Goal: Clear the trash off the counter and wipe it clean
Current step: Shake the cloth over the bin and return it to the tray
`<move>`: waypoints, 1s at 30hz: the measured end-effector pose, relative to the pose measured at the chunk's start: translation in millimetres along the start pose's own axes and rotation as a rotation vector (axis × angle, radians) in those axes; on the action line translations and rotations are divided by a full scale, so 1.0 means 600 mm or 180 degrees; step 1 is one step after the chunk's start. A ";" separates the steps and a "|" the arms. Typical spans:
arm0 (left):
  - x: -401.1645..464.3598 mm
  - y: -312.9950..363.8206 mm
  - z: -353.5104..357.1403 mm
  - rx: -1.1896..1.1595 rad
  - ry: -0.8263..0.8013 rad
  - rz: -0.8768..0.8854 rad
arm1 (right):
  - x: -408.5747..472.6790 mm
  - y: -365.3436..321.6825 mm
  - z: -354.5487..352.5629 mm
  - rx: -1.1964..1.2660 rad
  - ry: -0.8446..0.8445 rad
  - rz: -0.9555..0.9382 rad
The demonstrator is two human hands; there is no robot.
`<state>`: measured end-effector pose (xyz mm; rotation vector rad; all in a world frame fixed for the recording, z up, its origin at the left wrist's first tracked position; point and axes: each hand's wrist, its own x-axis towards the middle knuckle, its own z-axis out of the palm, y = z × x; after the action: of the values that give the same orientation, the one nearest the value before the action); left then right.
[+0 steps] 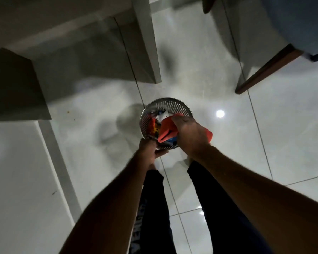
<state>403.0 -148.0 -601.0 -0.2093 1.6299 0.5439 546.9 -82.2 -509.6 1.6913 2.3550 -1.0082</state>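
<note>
A round perforated metal bin (168, 104) stands on the tiled floor below me, with white, blue and yellow-red trash (161, 117) inside. My left hand (149, 149) grips the bin's near rim. My right hand (189, 134) is over the bin's opening, shut on an orange-red cloth (166, 130) that hangs partly into the bin and sticks out behind the hand. The counter (17, 171) is the pale surface at the left, its top mostly out of frame.
Glossy white floor tiles (264, 143) surround the bin. A grey cabinet base (145, 52) stands at the upper left, and a dark wooden furniture leg (264, 70) with a blue object is at the upper right. My dark-trousered legs (154, 208) are just behind the bin.
</note>
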 end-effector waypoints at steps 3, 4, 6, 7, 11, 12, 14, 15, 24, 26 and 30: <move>0.010 0.002 -0.006 0.0163 0.0047 -0.0081 | -0.005 0.001 0.025 -0.0047 -0.0056 0.0048; 0.005 0.008 -0.013 0.0271 0.0051 -0.0131 | -0.008 -0.002 0.032 -0.0087 -0.0097 0.0084; -0.012 0.027 -0.032 0.0577 0.0097 -0.0207 | -0.019 -0.017 0.037 -0.0110 -0.0162 0.0234; -0.026 0.041 -0.039 0.0662 0.0135 -0.0240 | -0.027 -0.027 0.035 -0.0098 -0.0157 0.0331; -0.126 0.121 -0.033 0.0886 0.0038 -0.0170 | -0.070 -0.086 -0.012 -0.0063 0.0357 0.0389; -0.169 0.144 -0.028 0.0948 -0.0081 -0.0097 | -0.085 -0.107 -0.035 0.0029 0.0480 0.0405; -0.263 0.178 -0.013 0.1068 -0.0247 0.0360 | -0.117 -0.143 -0.082 0.0150 0.0818 0.0414; -0.314 0.191 -0.009 0.1233 -0.0266 0.0722 | -0.136 -0.162 -0.112 0.0228 0.0976 0.0428; -0.754 0.320 -0.001 0.2589 -0.1075 0.2715 | -0.301 -0.324 -0.328 0.1889 0.1165 0.0215; -0.828 0.364 -0.013 0.2805 -0.1402 0.2897 | -0.314 -0.338 -0.372 0.2402 0.1319 -0.0032; -0.964 0.466 -0.030 0.3282 -0.2047 0.3081 | -0.287 -0.351 -0.471 0.3458 0.2144 -0.0059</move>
<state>345.9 -16.4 25.8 1.4287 1.0967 0.3396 518.4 -107.8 -119.2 2.6736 2.2332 -2.3017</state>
